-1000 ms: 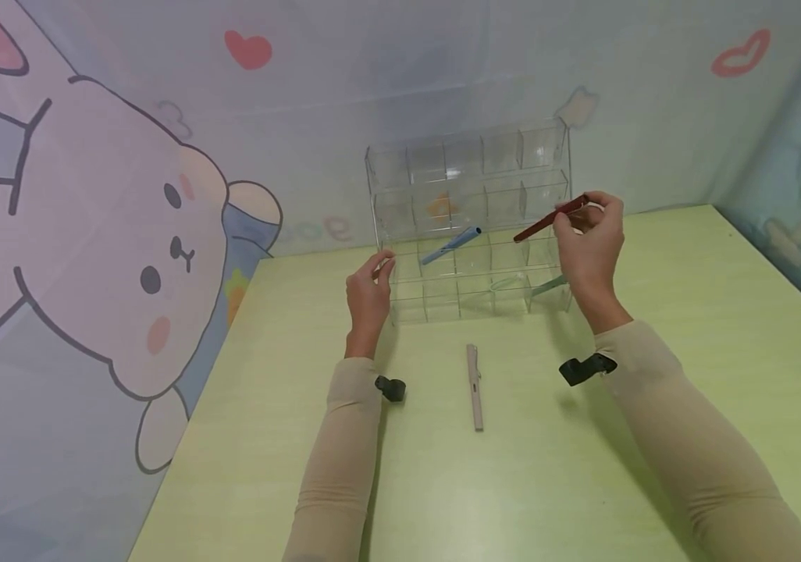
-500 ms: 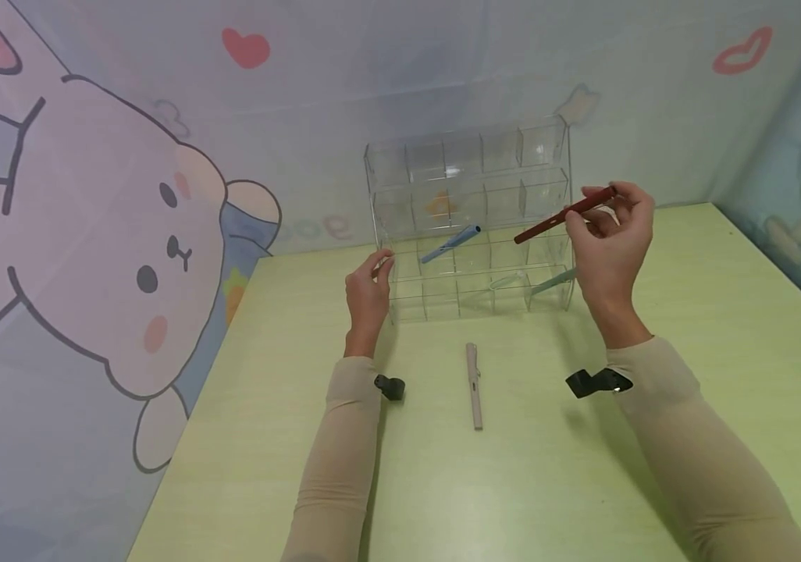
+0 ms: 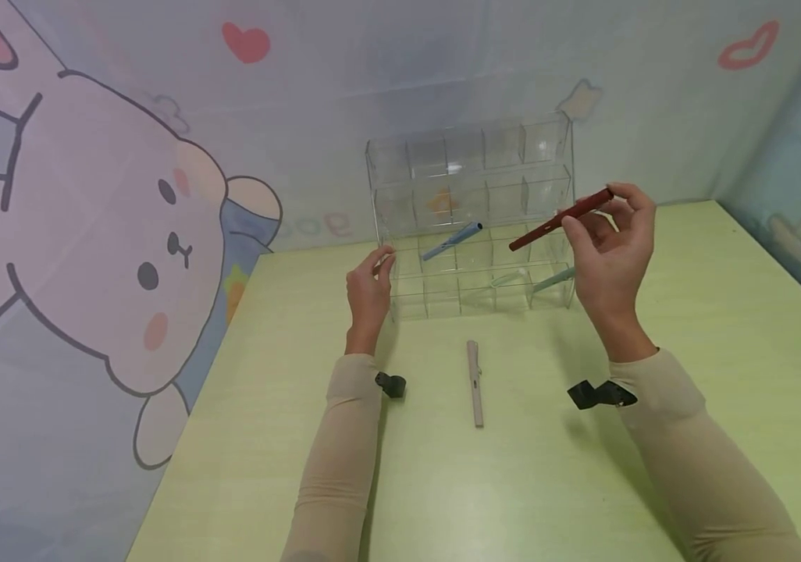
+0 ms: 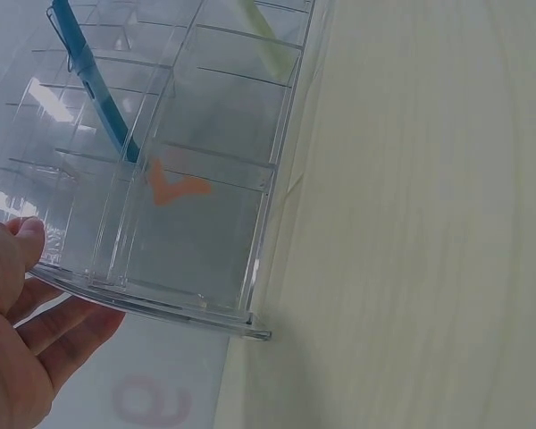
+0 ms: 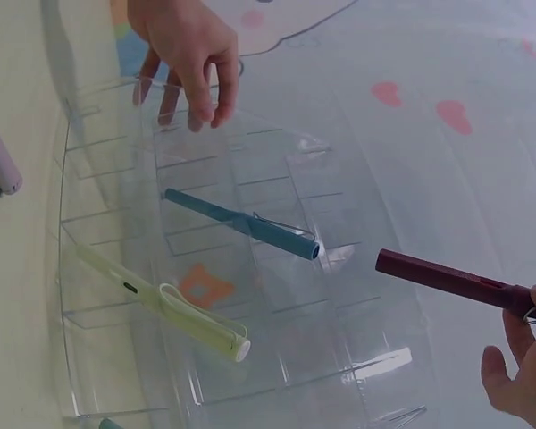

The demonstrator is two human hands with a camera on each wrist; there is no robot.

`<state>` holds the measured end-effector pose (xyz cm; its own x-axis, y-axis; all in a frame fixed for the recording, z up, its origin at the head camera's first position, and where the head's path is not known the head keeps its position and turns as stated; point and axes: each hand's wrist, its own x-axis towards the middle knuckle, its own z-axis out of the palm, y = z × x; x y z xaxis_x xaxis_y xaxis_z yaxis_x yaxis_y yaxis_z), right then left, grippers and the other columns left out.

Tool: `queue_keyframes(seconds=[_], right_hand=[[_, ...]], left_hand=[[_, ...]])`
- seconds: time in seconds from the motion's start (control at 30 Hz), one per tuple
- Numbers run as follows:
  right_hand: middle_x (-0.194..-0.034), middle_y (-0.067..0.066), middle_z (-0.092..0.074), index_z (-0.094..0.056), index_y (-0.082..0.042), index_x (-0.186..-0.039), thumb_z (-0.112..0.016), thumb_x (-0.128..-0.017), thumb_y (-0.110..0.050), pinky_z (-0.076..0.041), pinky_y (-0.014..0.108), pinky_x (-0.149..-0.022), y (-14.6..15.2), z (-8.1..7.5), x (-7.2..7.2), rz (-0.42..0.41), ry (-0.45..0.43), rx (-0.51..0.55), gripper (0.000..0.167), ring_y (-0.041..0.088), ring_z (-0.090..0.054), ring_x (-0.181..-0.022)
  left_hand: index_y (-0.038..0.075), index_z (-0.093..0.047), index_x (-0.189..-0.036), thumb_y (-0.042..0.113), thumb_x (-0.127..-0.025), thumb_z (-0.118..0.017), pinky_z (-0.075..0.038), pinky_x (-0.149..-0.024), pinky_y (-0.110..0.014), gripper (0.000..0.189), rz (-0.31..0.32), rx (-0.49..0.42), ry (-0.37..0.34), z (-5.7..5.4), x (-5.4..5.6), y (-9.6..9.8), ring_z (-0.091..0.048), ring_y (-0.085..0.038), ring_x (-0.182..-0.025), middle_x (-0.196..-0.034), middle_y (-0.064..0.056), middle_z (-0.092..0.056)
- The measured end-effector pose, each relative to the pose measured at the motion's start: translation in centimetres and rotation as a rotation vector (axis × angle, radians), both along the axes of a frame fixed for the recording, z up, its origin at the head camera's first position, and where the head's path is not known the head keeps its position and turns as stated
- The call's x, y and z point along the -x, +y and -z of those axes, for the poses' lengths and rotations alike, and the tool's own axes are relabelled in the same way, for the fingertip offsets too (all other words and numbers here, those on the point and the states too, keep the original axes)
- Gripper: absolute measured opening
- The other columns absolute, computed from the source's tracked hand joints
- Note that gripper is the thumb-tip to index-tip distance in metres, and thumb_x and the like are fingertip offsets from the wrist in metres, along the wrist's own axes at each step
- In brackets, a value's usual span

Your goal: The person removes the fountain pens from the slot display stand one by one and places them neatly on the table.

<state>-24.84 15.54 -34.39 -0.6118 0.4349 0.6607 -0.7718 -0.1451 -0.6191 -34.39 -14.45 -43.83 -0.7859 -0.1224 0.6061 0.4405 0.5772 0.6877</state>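
My left hand (image 3: pixel 368 295) grips the left side panel of a clear acrylic pen rack (image 4: pixel 196 250), thumb on one face and fingers on the other. With my right hand (image 3: pixel 614 254) I pinch a dark red pen (image 3: pixel 560 219) in the air before the rack's right half. It slants, its free end lower and pointing left. Inside the rack a blue pen (image 3: pixel 452 241) leans across the middle tiers. Lower down are a pale yellow-green pen (image 5: pixel 165 308) and, at the right end, a green pen (image 3: pixel 553 279).
A taupe pen (image 3: pixel 475 384) lies on the pale green table (image 3: pixel 428 484) in front of the rack. Behind the rack hangs a printed cloth (image 3: pixel 316 117) with a rabbit and hearts. Black cameras (image 3: pixel 390 385) sit on both wrists.
My right hand has moved right and a little nearer, and more of the red pen shows beyond the fingers. The left hand has stayed on the rack.
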Motion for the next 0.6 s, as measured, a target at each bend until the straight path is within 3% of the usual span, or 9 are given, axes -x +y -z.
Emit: queue_keyframes(seconds=[0.2,0.47,0.6], right_hand=[[-0.106,0.015,-0.053,-0.051,-0.002,-0.134,-0.058,-0.089,0.021,-0.056,0.035,-0.083,-0.06,-0.14,-0.19,-0.021,0.022,0.002,0.051,0.032,-0.060,-0.097],[-0.108,0.023,-0.060,-0.051,-0.002,-0.131,-0.066,-0.087,0.017,-0.056,0.035,-0.084,0.03,-0.45,-0.57,-0.006,0.047,0.049,0.051,0.034,-0.065,-0.090],[-0.109,0.024,-0.058,-0.052,-0.002,-0.130,-0.063,-0.088,0.017,-0.057,0.036,-0.081,0.06,-0.56,-0.67,-0.021,0.068,0.060,0.047,0.036,-0.063,-0.091]], left_hand=[[0.012,-0.075,-0.113,0.021,-0.100,-0.065,-0.039,-0.051,-0.028,0.019,0.004,-0.004,0.003,-0.05,-0.11,0.05,-0.073,-0.029,-0.097,-0.115,-0.009,-0.073],[0.012,-0.075,-0.113,0.020,-0.100,-0.065,-0.041,-0.053,-0.030,0.019,0.000,-0.001,-0.008,-0.14,-0.20,0.06,-0.073,-0.028,-0.097,-0.115,-0.010,-0.073],[0.011,-0.075,-0.113,0.020,-0.099,-0.065,-0.045,-0.057,-0.033,0.019,-0.005,-0.004,-0.011,-0.14,-0.19,0.07,-0.073,-0.029,-0.098,-0.115,-0.010,-0.073]])
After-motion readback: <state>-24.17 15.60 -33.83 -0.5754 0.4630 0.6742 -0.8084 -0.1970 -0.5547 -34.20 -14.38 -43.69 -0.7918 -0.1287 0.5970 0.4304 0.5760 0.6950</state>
